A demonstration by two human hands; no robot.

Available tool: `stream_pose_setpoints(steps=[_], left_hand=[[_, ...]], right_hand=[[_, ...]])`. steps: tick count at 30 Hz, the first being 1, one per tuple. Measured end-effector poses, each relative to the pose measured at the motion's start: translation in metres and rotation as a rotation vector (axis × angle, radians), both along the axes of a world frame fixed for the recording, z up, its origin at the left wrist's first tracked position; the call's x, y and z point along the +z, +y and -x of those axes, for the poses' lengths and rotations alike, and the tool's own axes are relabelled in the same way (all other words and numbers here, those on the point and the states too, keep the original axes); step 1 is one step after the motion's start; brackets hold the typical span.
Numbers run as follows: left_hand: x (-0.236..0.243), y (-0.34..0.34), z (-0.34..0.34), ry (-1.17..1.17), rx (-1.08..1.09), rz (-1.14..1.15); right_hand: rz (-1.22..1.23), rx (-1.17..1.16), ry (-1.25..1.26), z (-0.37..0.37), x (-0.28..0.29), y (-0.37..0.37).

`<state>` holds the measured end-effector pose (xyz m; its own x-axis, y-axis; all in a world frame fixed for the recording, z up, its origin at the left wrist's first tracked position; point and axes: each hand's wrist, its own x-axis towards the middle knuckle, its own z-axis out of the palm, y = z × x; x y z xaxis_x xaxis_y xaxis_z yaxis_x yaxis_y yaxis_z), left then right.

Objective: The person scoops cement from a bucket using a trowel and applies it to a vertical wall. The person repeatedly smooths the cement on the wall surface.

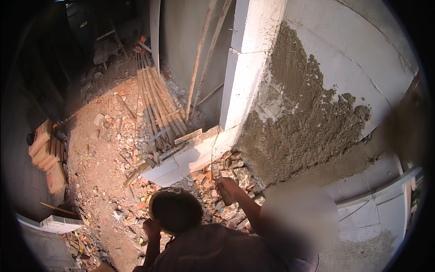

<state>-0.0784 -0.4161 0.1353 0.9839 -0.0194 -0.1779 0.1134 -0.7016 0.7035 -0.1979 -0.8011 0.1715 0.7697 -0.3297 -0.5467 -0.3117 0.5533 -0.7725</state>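
Observation:
At the lower middle, my left hand (pixel 151 226) is closed at the left rim of a round, dark bucket (pixel 176 212) with a pale lip. My right hand (pixel 225 187), to the right of the bucket, grips a trowel-like hand tool (pixel 224 196); its shape is hard to make out. Broken masonry (pixel 238 174) lies beyond that hand. Above and to the right, rough grey wet-looking mortar (pixel 299 136) covers part of a white block wall (pixel 344 45). A blurred round patch hides what is beside my right forearm.
A white pillar (pixel 247 50) joins a low block ledge (pixel 174 165). Bamboo poles (pixel 158 109) lie along a rubble-strewn dirt path (pixel 102 163). Stacked sacks (pixel 47 154) stand at the left. Two planks (pixel 202 59) lean in the recess. A white block section (pixel 369 213) is at the lower right.

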Motion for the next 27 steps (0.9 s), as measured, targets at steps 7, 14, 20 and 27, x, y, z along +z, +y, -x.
stream_pose_setpoints(steps=[7,14,20,27], left_hand=[[0.045,-0.060,-0.002,0.096,-0.212,0.013],[0.049,-0.105,0.001,0.141,-0.457,0.133],[0.059,-0.106,-0.009,0.116,-0.638,-0.049],[0.056,-0.106,-0.021,0.020,-0.804,-0.042]], right_hand=[[1.110,1.163,0.291,0.045,-0.036,0.062],[1.165,0.806,0.379,0.023,-0.056,0.115],[1.196,0.603,0.453,0.058,-0.031,0.100],[1.112,0.666,0.366,0.028,-0.069,0.134]])
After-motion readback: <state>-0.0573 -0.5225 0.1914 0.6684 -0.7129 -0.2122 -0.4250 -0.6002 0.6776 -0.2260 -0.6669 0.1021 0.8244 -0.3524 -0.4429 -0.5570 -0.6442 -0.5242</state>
